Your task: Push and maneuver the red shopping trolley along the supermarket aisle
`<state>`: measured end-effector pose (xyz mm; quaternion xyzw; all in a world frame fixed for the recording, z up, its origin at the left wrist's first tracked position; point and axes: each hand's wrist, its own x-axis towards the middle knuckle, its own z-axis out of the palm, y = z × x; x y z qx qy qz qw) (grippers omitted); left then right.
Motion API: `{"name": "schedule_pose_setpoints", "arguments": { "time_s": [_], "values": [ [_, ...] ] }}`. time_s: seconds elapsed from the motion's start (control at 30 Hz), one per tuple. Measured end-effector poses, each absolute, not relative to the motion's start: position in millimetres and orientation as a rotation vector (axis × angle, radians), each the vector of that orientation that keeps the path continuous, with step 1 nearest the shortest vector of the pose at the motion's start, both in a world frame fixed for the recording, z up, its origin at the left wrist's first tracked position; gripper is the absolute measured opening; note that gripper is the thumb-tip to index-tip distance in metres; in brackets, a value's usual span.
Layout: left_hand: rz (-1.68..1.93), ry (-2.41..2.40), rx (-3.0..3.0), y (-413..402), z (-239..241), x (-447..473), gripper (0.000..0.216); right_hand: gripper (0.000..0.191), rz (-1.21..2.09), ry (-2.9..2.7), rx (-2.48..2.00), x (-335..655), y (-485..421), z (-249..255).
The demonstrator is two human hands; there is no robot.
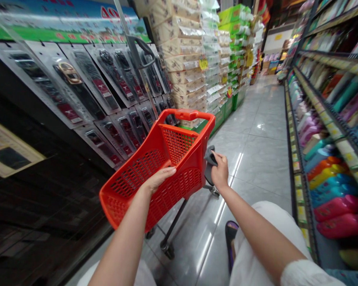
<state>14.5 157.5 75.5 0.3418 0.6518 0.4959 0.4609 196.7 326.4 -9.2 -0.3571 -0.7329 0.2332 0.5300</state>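
The person's right hand (220, 169) is closed, pinching a folded dark grey cloth (209, 171) between thumb and fingers. The cloth hangs at the outer side of a bright red plastic shopping cart (181, 185) with perforated walls, just below its handle end; whether it presses on the plastic is hard to tell. The left hand (159, 179) lies on the cart's near rim, fingertips pointing toward the handle; I cannot tell whether its fingers curl around the edge.

The cart stands in front of the person. Its red handle (187, 114) is at the far right end, above a slotted inner panel (179, 143). A dark metal leg (176, 218) slants down to a wheel (167, 250) on glossy grey floor tiles (258, 147). Below the right forearm are a white-clad knee (264, 222) and a dark sandal with purple inside (228, 238).

To the left hang packaged belts (104, 75). Beyond the cart rise stacked beige packs (181, 59) and green ones (236, 39). Shelves of colourful containers (335, 190) line the right.
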Motion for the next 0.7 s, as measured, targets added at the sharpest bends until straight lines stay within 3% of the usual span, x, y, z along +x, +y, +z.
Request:
{"name": "schedule_pose_setpoints", "arguments": {
  "time_s": [0.27,0.4,0.7],
  "values": [
    [1.193,1.613,0.854,158.5,75.8,16.9,0.043,0.056,0.104,-2.097,-0.792,186.6,332.6,-2.4],
    [1.197,1.570,0.817,158.5,75.4,17.8,0.041,0.049,0.077,-2.253,-0.868,184.2,324.8,-19.4],
    [1.201,1.554,0.774,155.9,75.5,19.6,0.039,0.053,0.038,-2.273,-0.848,184.1,334.5,2.9]
  ]
}}
